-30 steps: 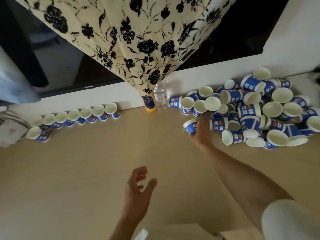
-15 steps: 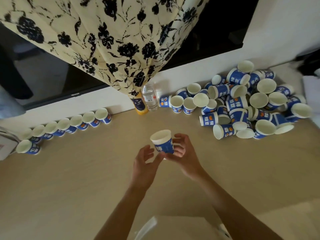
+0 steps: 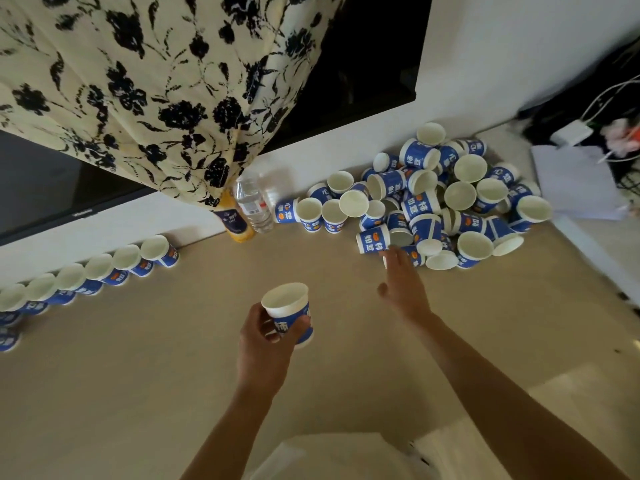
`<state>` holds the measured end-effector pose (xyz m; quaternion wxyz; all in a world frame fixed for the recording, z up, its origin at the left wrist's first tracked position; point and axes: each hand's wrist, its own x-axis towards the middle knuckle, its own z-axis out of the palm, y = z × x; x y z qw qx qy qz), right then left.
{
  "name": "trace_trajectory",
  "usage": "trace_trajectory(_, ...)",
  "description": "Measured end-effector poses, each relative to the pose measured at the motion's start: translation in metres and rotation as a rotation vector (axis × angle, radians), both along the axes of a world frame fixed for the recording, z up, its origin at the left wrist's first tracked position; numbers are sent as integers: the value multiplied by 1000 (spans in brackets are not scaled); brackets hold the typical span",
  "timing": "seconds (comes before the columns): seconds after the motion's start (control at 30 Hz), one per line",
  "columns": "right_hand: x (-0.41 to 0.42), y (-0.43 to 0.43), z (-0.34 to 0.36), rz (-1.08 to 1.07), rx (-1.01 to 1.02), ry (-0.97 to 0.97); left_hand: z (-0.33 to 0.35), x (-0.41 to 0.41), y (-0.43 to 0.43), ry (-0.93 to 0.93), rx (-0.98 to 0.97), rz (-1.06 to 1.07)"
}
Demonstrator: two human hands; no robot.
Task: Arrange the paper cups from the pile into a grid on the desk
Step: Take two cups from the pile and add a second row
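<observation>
The paper cup (image 3: pixel 289 315) looks light and thin-walled — easily crushed, best held around its side. The left hand (image 3: pixel 265 344) wraps it upright above the tabletop (image 3: pixel 138 393) middle. The right hand (image 3: pixel 401 289), fingers spread and empty, reaches the pile (image 3: pixel 440 199) by the far edge.

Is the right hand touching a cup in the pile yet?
Cannot tell. In the head view the right hand reaches the pile's near edge, its fingers overlapping a fallen cup, but no clear contact or gap shows.
</observation>
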<state>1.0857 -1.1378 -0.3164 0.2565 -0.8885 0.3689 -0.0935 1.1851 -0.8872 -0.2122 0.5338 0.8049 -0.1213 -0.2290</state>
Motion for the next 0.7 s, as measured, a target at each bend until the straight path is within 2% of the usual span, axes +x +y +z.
trace_trajectory(0.17, 3, -20, -13, 21, -118, 273, 1, -6, 5, 12, -30, -16)
trace_trajectory(0.43, 0, -28, -34, 101, -418, 396, -4, -9, 14, 0, -34, 11)
trace_trajectory(0.57, -2, -24, -31, 188, -379, 475, -8, -10, 17, -19, -7, 2)
trace_trajectory(0.7, -8, -19, -36, 236, -317, 408, -9, -11, 22, -8, -13, -4)
